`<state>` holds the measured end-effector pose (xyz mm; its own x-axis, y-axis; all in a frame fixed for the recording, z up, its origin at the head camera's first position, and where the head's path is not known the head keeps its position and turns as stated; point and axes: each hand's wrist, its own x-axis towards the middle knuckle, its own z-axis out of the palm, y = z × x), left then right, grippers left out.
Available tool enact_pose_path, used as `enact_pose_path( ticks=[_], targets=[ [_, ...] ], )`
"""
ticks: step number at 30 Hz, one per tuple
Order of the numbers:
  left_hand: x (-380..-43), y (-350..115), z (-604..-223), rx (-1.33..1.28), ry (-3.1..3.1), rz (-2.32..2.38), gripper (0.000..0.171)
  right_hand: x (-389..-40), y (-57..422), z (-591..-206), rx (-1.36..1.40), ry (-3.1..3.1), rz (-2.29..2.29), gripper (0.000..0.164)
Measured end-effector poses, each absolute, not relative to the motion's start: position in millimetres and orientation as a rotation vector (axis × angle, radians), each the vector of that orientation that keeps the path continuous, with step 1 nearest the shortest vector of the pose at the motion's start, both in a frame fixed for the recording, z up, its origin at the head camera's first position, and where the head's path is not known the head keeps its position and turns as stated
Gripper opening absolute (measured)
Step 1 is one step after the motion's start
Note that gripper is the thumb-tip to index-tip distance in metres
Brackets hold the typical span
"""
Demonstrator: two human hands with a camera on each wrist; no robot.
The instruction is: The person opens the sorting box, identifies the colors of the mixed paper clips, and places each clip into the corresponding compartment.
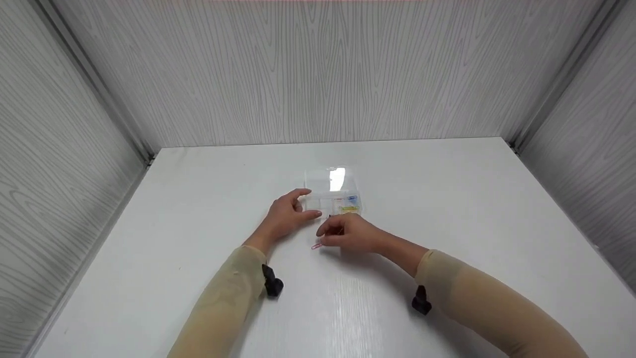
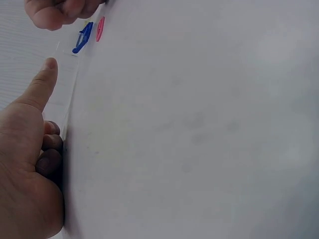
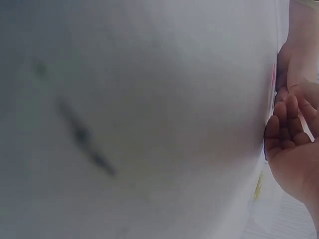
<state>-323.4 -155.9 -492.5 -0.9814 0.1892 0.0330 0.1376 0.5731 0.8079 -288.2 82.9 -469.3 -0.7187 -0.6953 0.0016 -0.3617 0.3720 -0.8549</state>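
A clear plastic compartment box (image 1: 325, 204) lies on the table with its transparent lid (image 1: 318, 180) raised at the back. My left hand (image 1: 288, 214) is at the box's left side, thumb and index finger spread along it. In the left wrist view its thumb (image 2: 42, 84) is straight. In front of the box, my right hand (image 1: 353, 233) hovers low with bent fingers, and I see nothing held between them. A pink paper clip (image 1: 316, 246) lies by its thumb. The left wrist view shows a blue clip (image 2: 82, 38) beside the pink clip (image 2: 100, 29). The right hand partly hides the box front.
Small blue pieces (image 1: 352, 198) and yellow pieces (image 1: 350, 209) sit in the box's right compartments. The white table (image 1: 223, 184) is bounded by a grey wood-grain panel (image 1: 318, 74) behind and similar panels at both sides.
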Motion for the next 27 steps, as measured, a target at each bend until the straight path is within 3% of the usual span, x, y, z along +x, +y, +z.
enact_pose_path(
  ticks=[8, 27],
  targets=[
    [-325.1, -154.8, -491.0, 0.3, 2.743, 1.376, 0.075, -291.1, 80.3, -473.2, -0.968, 2.331, -1.132, 0.021],
    [-324.7, -157.0, -491.7, 0.309, 2.758, 1.363, 0.074, -289.3, 75.6, -474.6, -1.029, 2.363, -1.08, 0.013]
  ],
)
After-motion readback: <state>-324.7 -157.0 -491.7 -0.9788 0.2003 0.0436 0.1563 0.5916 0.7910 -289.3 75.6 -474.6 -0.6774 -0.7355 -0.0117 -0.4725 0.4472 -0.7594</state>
